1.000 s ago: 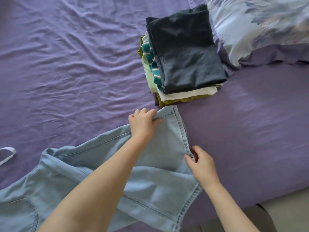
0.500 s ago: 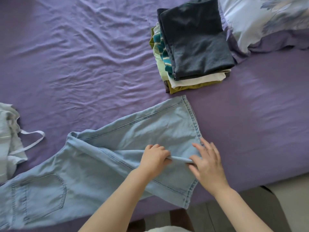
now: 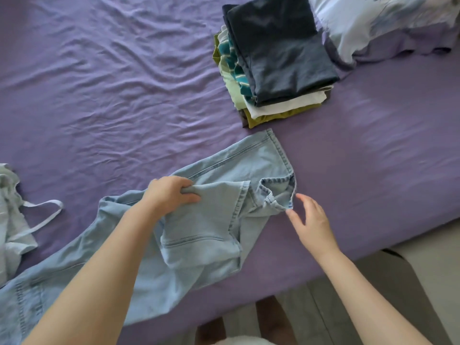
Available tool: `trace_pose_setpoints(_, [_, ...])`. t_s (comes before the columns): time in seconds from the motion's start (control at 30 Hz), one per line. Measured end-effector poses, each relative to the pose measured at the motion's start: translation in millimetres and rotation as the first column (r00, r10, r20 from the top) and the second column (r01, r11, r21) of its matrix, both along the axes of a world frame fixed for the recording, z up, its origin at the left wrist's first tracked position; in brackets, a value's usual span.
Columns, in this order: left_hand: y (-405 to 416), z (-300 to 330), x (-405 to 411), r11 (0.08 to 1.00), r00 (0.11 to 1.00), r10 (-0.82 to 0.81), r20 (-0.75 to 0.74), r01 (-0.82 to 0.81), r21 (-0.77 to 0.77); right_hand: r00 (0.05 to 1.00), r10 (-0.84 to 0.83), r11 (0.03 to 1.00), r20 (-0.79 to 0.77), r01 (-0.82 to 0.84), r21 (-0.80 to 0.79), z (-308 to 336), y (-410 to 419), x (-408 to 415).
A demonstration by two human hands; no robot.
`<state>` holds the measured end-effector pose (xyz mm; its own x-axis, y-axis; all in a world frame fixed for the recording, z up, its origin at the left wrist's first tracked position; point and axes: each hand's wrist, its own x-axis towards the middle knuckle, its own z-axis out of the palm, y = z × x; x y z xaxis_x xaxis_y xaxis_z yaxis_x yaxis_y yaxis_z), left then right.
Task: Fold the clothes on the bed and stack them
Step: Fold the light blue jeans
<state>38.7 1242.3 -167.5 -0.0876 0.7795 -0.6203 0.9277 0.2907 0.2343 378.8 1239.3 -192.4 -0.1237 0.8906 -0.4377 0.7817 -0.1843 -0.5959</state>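
Observation:
Light blue jeans (image 3: 204, 235) lie across the purple bed sheet (image 3: 112, 95), legs pointing right. My left hand (image 3: 171, 194) grips a bunched fold of one leg and lifts it leftward, so the leg end is folded over. My right hand (image 3: 312, 220) hovers with fingers spread just right of the crumpled hem, fingertips close to it, holding nothing. A stack of folded clothes (image 3: 271, 63) sits at the upper middle, a dark navy piece on top, with teal-striped, white and olive layers below.
A pale green-white garment with a strap (image 3: 15, 220) lies unfolded at the left edge. A floral pillow (image 3: 378, 23) rests at the top right beside the stack. The bed's front edge runs diagonally at the lower right, with floor (image 3: 423, 265) beyond it.
My left hand has gripped the jeans leg and pulled it left, folding the hem back. My right hand has come off the fabric and opened beside the hem.

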Motion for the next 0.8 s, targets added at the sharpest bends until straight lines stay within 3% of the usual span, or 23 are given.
trace_pose_setpoints(0.07, [-1,-4,-13,0.989,0.989,0.149,0.002,-0.149,-0.002,0.999,0.036,0.999,-0.021,-0.037,-0.031,-5,4,-10])
trace_pose_setpoints(0.2, [-4,-7,-15,0.973,0.967,0.231,-0.107,-0.231,0.011,0.995,0.083,0.994,0.056,-0.079,-0.07,-14,3,-28])
trace_pose_setpoints(0.3, [-6,0,15,0.916,0.956,0.289,-0.046,-0.262,0.305,0.996,-0.082,0.997,-0.035,0.082,0.006,-7,-1,-21])
trace_pose_setpoints(0.4, [-11,3,58,0.85,0.993,0.115,0.031,-0.115,0.514,0.98,-0.197,0.975,-0.034,0.2,0.101,4,2,12])
trace_pose_setpoints(0.57, [-31,-12,134,0.954,1.0,-0.007,0.013,0.003,0.298,0.987,-0.144,0.989,0.078,0.146,-0.028,-1,2,37])
trace_pose_setpoints(0.7, [-54,-35,187,0.962,0.978,-0.208,-0.031,0.211,0.172,0.987,-0.157,0.974,0.017,0.158,-0.162,-18,5,25])
trace_pose_setpoints(0.8, [-64,-47,207,0.982,0.983,-0.184,0.012,0.184,0.036,0.99,-0.136,0.971,0.029,0.139,-0.196,-24,11,22])
